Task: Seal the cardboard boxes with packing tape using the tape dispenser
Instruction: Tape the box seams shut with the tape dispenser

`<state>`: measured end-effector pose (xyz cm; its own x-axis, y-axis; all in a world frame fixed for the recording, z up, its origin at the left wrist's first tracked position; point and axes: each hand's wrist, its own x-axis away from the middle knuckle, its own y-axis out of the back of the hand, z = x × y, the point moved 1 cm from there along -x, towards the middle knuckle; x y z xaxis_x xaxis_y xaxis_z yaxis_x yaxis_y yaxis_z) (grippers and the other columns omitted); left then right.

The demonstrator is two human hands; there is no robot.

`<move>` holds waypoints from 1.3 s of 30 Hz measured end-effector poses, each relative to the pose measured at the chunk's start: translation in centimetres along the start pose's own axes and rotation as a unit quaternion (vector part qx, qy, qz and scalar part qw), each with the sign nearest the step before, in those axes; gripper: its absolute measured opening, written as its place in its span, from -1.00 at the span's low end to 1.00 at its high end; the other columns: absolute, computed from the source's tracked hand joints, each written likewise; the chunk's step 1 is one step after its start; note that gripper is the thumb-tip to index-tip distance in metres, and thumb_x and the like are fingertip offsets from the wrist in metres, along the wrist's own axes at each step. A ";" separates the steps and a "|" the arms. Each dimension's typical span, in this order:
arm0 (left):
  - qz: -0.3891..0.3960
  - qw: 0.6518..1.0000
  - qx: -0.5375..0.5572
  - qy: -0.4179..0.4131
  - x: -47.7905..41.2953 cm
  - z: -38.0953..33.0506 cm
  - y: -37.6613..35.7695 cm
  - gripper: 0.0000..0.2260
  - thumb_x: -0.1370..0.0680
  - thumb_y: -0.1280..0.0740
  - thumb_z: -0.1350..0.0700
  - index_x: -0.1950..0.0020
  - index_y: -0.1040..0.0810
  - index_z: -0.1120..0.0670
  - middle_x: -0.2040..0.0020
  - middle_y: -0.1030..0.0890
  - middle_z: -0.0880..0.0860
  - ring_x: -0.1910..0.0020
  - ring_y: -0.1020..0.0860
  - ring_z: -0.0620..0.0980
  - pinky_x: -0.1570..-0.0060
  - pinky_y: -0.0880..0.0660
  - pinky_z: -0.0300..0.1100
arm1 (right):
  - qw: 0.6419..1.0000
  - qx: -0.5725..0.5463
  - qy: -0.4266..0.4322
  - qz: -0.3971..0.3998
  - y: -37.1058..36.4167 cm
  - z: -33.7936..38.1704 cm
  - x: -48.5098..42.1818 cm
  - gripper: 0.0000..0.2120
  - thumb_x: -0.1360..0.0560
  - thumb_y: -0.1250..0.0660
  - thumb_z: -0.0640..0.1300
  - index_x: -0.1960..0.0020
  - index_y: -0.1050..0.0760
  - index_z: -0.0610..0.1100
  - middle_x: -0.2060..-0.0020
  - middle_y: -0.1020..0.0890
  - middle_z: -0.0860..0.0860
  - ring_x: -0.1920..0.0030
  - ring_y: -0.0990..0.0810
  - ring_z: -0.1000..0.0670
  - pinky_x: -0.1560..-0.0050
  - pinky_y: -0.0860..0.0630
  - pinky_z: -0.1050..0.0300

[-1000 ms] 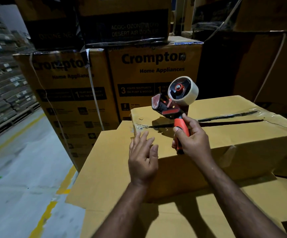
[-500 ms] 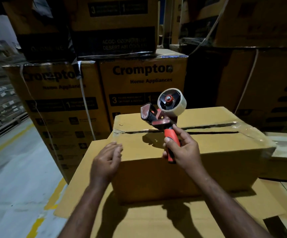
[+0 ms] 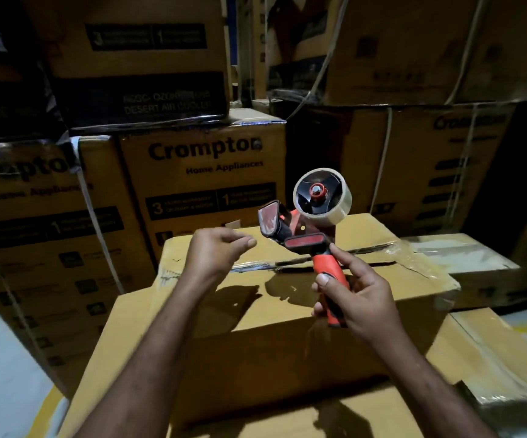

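A plain cardboard box (image 3: 256,311) sits in front of me on a larger flat carton, its top seam partly covered with clear tape. My right hand (image 3: 360,301) grips the orange handle of a tape dispenser (image 3: 300,229) above the box, its clear tape roll (image 3: 335,213) pointing up. My left hand (image 3: 215,254) hovers above the box's left end, just left of the dispenser's head, fingers loosely curled and thumb near the fingertips. I cannot make out any tape between them.
Tall stacks of printed Crompton cartons (image 3: 205,172) rise behind and to the left. More taped boxes (image 3: 464,257) lie to the right. The large carton underneath (image 3: 123,343) juts forward. Grey floor (image 3: 0,374) shows at the lower left.
My left hand has lifted off the box's left side and now hangs in the air beside the dispenser head. The right hand keeps its grip on the dispenser, held slightly higher.
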<state>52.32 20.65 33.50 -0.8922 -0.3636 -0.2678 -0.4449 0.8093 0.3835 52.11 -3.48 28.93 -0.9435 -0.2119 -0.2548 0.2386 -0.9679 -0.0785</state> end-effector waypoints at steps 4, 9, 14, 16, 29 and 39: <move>0.119 0.916 0.348 0.159 -1.5 -2.7 -4.6 -0.72 -0.64 -0.34 0.01 -0.15 -0.64 0.21 -0.06 -0.72 0.16 -0.11 -0.69 0.13 -0.11 -0.63 0.12 | 0.998 0.016 0.023 -0.056 1.9 1.4 1.0 -0.46 -0.46 -0.43 -0.15 -0.38 -0.45 0.15 -0.02 -0.63 -0.25 0.28 -0.68 -0.17 0.24 -0.66 -0.10; 0.270 0.822 0.425 0.265 -2.1 -5.6 -8.2 -0.32 -0.63 -0.15 -0.32 -0.25 -0.53 0.32 -0.12 -0.66 0.34 -0.10 -0.68 0.26 -0.12 -0.62 0.15 | 0.985 0.103 0.067 -0.119 4.6 2.2 2.4 -0.45 -0.42 -0.48 -0.08 -0.33 -0.48 0.30 -0.11 -0.61 -0.09 0.25 -0.70 -0.18 0.22 -0.64 -0.31; 0.307 0.813 0.407 0.280 -3.0 -7.5 -11.5 -0.34 -0.55 -0.29 -0.33 -0.20 -0.52 0.29 -0.03 -0.69 0.28 -0.01 -0.70 0.26 -0.17 -0.55 0.32 | 0.968 0.185 0.109 -0.127 7.8 2.4 2.4 -0.46 -0.40 -0.46 0.04 -0.32 -0.43 0.38 -0.22 -0.54 0.25 0.06 -0.70 -0.04 0.19 -0.69 -0.03; 0.289 0.797 0.436 0.302 -3.7 -7.9 -13.5 -0.39 -0.54 -0.39 -0.24 -0.21 -0.51 0.31 -0.03 -0.69 0.29 0.01 -0.70 0.25 -0.11 -0.59 0.27 | 0.958 0.221 0.131 -0.127 9.0 2.3 1.9 -0.47 -0.43 -0.45 0.15 -0.34 -0.38 0.40 -0.24 -0.45 0.47 -0.11 -0.65 0.01 0.07 -0.68 0.02; 0.279 0.872 0.308 0.260 -9.8 -13.3 -24.6 -0.88 -0.60 -0.26 0.33 0.03 -0.59 0.26 0.01 -0.66 0.23 0.08 -0.68 0.12 -0.02 -0.64 -0.01 | 0.926 0.301 0.194 -0.118 21.2 1.9 -4.9 -0.38 -0.42 -0.39 0.13 -0.46 -0.36 0.21 -0.15 -0.37 0.65 -0.16 -0.50 0.40 0.01 -0.67 0.09; 0.225 0.944 0.165 0.177 -15.0 -11.3 -28.7 -0.93 -0.53 -0.37 0.38 0.04 -0.65 0.32 0.18 -0.67 0.19 0.25 -0.69 0.06 0.23 -0.64 -0.13 | 0.911 0.356 0.169 -0.119 23.5 -0.1 -7.8 -0.37 -0.48 -0.43 0.03 -0.48 -0.28 0.23 -0.15 -0.49 0.16 0.08 -0.55 0.28 0.14 -0.58 0.41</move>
<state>77.58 -2.39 36.46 -0.9811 -0.0322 0.1910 -0.0181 0.9970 0.0755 65.09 -24.57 28.97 -0.7959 -0.0467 -0.6037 -0.2868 -0.8490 0.4438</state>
